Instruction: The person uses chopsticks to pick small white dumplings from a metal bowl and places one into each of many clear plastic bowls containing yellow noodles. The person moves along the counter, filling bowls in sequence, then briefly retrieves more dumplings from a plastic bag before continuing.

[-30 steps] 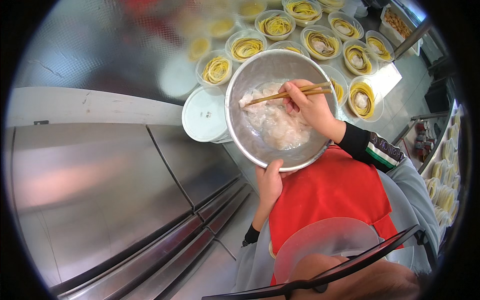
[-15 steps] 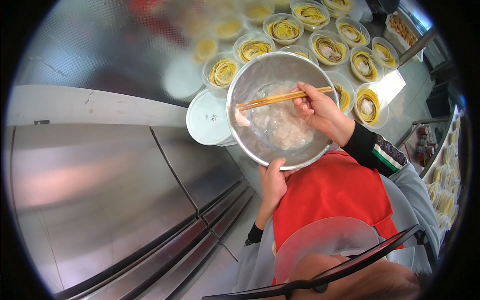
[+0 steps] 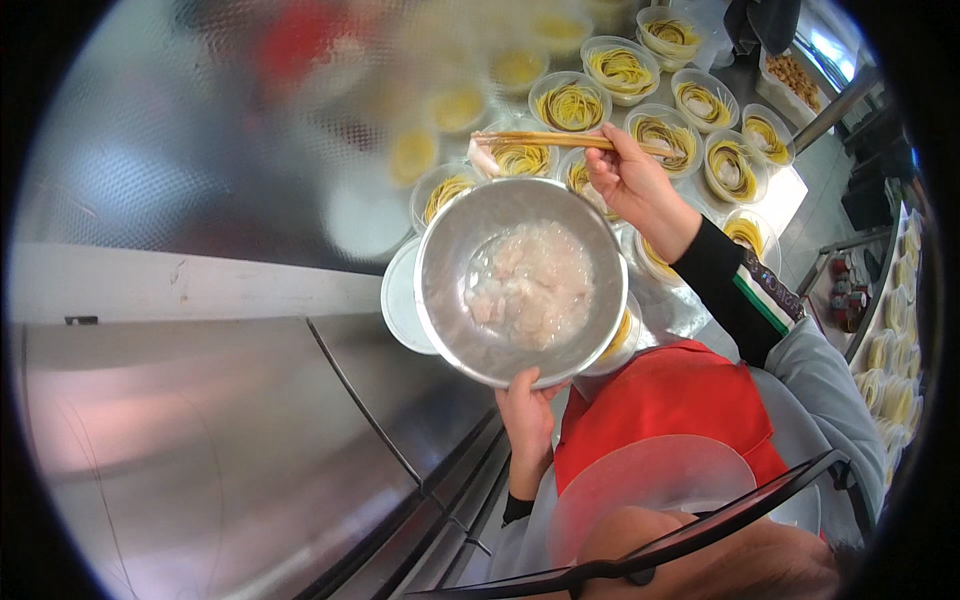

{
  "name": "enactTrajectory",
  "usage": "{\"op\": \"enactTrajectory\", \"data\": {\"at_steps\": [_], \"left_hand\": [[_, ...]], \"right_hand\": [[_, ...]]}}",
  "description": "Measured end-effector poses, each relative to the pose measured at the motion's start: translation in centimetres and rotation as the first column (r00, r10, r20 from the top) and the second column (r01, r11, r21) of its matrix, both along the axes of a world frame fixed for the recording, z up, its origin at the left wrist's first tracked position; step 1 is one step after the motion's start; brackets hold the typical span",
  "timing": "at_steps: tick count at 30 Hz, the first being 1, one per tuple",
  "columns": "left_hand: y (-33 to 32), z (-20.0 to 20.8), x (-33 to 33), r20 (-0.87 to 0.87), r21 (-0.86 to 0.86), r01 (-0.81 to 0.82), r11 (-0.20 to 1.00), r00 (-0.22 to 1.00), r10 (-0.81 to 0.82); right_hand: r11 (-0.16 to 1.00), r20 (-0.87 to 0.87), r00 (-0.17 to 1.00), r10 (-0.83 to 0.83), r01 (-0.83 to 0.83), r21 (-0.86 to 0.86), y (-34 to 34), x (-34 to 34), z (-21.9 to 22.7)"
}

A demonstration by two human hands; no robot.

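Observation:
Between the tips of a pair of wooden chopsticks (image 3: 560, 139) hangs a pale, wet piece of food that looks like raw meat (image 3: 484, 160). My right hand (image 3: 638, 180) is closed round the other end of the chopsticks, above the far side of the bowl. A steel mixing bowl (image 3: 440, 285) is gripped at its near rim by my left hand (image 3: 527, 415), thumb on the edge. More pale raw meat (image 3: 535, 285) in cloudy liquid lies inside it. The held piece is over a clear plastic bowl of yellow strands (image 3: 522, 158), just beyond the steel rim.
Several similar bowls (image 3: 570, 106) cover the steel worktop at the back, some with pale pieces in them. A white round lid (image 3: 402, 300) sits partly under the mixing bowl. Stainless cabinet doors (image 3: 220, 430) fill the left. A tub of brown pieces (image 3: 792, 80) stands far right.
My right hand has lifted the chopsticks and the pale piece out of the mixing bowl and beyond its far rim. My left hand has brought the bowl nearer me and leftward.

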State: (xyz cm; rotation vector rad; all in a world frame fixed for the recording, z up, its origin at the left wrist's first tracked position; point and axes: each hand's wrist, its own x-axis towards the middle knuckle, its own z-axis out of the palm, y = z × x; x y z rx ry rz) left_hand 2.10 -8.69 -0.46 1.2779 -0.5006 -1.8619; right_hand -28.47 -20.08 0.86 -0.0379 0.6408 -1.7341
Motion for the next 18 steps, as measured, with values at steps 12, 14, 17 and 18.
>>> {"op": "enactTrajectory", "data": {"at_steps": [12, 14, 17, 18], "left_hand": [[-2.1, -0.5, 2.3, 0.022, 0.018, -0.055, 0.998, 0.998, 0.055], [-2.1, -0.6, 1.7, 0.023, 0.007, -0.029, 1.0, 0.999, 0.028], [-1.7, -0.7, 0.3, 0.031, -0.004, 0.011, 1.0, 0.999, -0.011], [-1.6, -0.8, 0.0, 0.029, -0.008, 0.02, 1.0, 0.999, -0.019]], "right_hand": [[0.964, -0.721, 0.678, -0.144, 0.26, 0.052, 1.0, 0.8, -0.8], [1.0, -0.835, 0.55, -0.014, 0.004, -0.014, 3.4, 1.9, 1.9], [0.952, -0.971, 0.073, 0.228, -0.225, 0.207, 6.2, 4.1, 4.0], [0.945, -0.974, 0.057, 0.221, -0.26, 0.199, 6.9, 5.0, 4.1]]}}
